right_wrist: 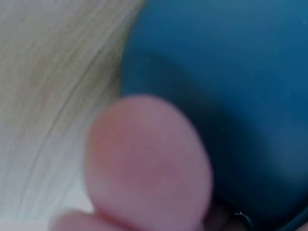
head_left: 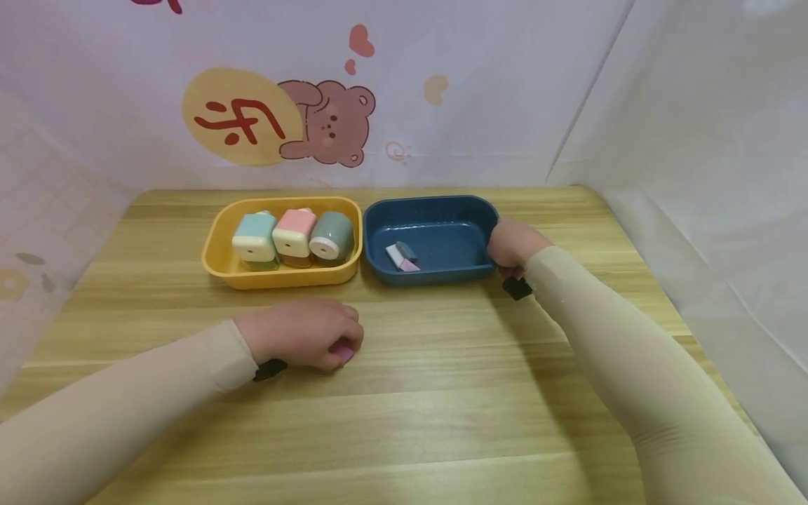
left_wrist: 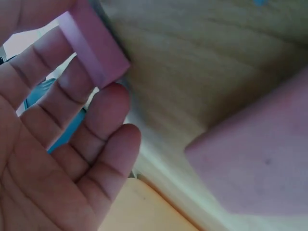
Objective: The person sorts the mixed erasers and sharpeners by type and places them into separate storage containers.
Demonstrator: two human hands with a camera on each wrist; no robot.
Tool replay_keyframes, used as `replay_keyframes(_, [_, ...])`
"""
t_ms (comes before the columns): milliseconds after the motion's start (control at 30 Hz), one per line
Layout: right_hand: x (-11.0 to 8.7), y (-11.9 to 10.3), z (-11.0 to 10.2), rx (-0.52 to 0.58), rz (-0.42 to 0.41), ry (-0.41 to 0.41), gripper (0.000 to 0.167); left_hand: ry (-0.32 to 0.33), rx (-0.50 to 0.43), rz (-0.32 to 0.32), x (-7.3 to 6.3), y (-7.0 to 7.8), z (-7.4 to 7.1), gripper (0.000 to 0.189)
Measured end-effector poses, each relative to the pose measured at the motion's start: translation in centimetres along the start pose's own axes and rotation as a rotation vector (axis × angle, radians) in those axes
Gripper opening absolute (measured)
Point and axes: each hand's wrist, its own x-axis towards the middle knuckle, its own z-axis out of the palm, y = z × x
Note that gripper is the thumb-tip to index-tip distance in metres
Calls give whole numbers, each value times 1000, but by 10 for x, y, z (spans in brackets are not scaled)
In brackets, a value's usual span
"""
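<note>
My left hand (head_left: pixel 303 333) is low over the wooden table, in front of the two trays, pinching a small pink eraser (head_left: pixel 344 351). In the left wrist view this pink eraser (left_wrist: pixel 98 45) shows as a rectangular block at the fingertips. My right hand (head_left: pixel 514 245) grips the right end of the dark blue tray (head_left: pixel 435 276). Up close in the right wrist view, a fingertip (right_wrist: pixel 149 163) lies against the blue tray's (right_wrist: pixel 231 62) outer wall. Inside that tray, toward its left end, lie a white eraser (head_left: pixel 394 255), a grey one (head_left: pixel 406 250) and a pink one (head_left: pixel 409 266).
Left of the blue tray stands a yellow tray (head_left: pixel 284 282), holding a light blue pencil sharpener (head_left: pixel 255 235), a pink one (head_left: pixel 294 230) and a grey-green one (head_left: pixel 332 235). Behind the table (head_left: pixel 404 421) hangs a white curtain (head_left: pixel 492 105) with a printed bear.
</note>
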Motion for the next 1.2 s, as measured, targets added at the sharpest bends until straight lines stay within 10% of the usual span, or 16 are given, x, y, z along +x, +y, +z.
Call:
replay_keyframes(700, [-2,1,1,11,-16,-1,35,324,-30,-160,38,-17,-76,10])
replay_keyframes(1200, [1,2,1,-20,-18,-3,40,278,-18,-228,88,-31,-101,13])
